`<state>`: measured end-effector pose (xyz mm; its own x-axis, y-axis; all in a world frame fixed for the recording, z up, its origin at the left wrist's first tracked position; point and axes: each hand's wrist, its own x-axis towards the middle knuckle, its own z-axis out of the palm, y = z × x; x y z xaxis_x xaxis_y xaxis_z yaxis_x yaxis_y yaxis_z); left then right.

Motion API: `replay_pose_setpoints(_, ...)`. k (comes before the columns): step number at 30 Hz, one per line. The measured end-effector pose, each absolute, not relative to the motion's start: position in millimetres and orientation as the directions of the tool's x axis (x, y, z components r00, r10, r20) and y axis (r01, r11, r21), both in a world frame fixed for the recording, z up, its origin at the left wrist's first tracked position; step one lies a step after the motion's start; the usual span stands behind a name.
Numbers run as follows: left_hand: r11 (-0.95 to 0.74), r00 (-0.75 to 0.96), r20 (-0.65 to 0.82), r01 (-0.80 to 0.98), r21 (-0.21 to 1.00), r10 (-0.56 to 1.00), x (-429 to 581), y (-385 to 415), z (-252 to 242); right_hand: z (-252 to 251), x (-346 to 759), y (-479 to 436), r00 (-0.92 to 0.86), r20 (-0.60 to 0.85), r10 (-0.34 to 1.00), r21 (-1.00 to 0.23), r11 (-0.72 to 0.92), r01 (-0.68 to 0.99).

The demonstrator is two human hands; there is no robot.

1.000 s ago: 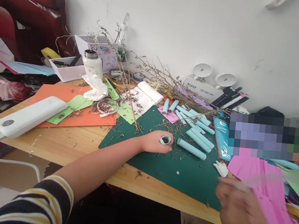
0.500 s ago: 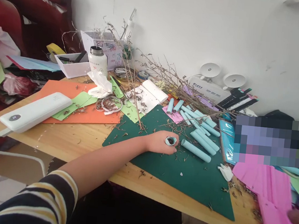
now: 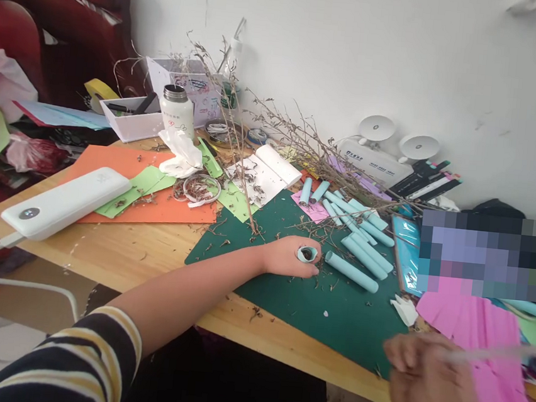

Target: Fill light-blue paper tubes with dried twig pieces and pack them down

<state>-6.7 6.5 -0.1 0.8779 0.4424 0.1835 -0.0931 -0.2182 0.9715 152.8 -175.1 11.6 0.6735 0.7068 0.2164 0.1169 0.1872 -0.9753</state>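
Note:
My left hand is closed round a light-blue paper tube, held upright over the green cutting mat. Dark dried bits show inside the tube's open top. Just to the right of that hand lies another light-blue paper tube, with several more behind it. At the lower right, my right hand is blurred, its fingers closed on a thin, pale translucent stick that points right. This hand is above the mat's right corner, beside bright pink crepe paper.
Dry branches stretch across the back of the wooden table. A white power bank with a cable lies left. Behind stand a white bottle and a white router. A crumpled white scrap lies near the mat's right edge.
My right hand has come in from the lower right corner toward the mat, with the pale stick now visible in it. My left hand and its tube stay nearly still.

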Motion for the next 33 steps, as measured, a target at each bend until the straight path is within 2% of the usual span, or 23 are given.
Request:
replay_pose_setpoints(3,-0.216,0.872,0.193,-0.103,0.971,0.451,-6.5,6.8,-1.0,-3.6,137.3,-165.1,0.557,0.1,0.824,-0.969,0.209,-0.135)
replay_pose_setpoints(5,-0.229,0.867,0.197,-0.099,0.968,0.458,-6.3,6.9,-1.7,-12.0,130.7,-161.3,0.48,0.129,0.868,-0.954,0.241,-0.178)
replay_pose_setpoints(9,-0.228,0.865,0.174,-0.071,0.971,0.471,-6.1,6.4,-1.9,-20.3,128.1,-163.2,0.44,0.231,0.868,-0.966,0.259,-0.005)
replay_pose_setpoints(13,-0.208,0.865,0.148,-0.051,0.977,0.479,-5.8,5.4,-1.2,-20.0,131.3,-166.1,0.295,0.366,0.883,-0.93,0.338,0.144)
replay_pose_setpoints(17,-0.213,0.867,0.155,-0.058,0.975,0.473,-5.7,5.6,-1.7,-18.7,132.0,-166.1,0.28,0.415,0.865,-0.908,0.379,0.177)
replay_pose_setpoints(23,-0.238,0.865,0.182,-0.075,0.968,0.467,-5.9,6.6,-2.0,-16.2,132.5,-167.7,0.425,0.286,0.859,-0.958,0.273,0.092)
replay_pose_setpoints(27,-0.23,0.866,0.171,-0.067,0.971,0.469,-5.9,6.2,-1.1,-10.2,134.8,-159.5,0.473,0.373,0.798,-0.925,0.358,0.126)
replay_pose_setpoints(29,-0.235,0.865,0.175,-0.068,0.97,0.471,-5.9,6.2,-1.4,-5.3,135.7,-148.6,0.497,0.413,0.763,-0.911,0.346,0.226)
replay_pose_setpoints(33,-0.255,0.865,0.191,-0.077,0.964,0.463,-5.9,6.6,-2.8,15.7,136.5,-117.2,0.49,0.45,0.747,-0.849,0.188,0.494)
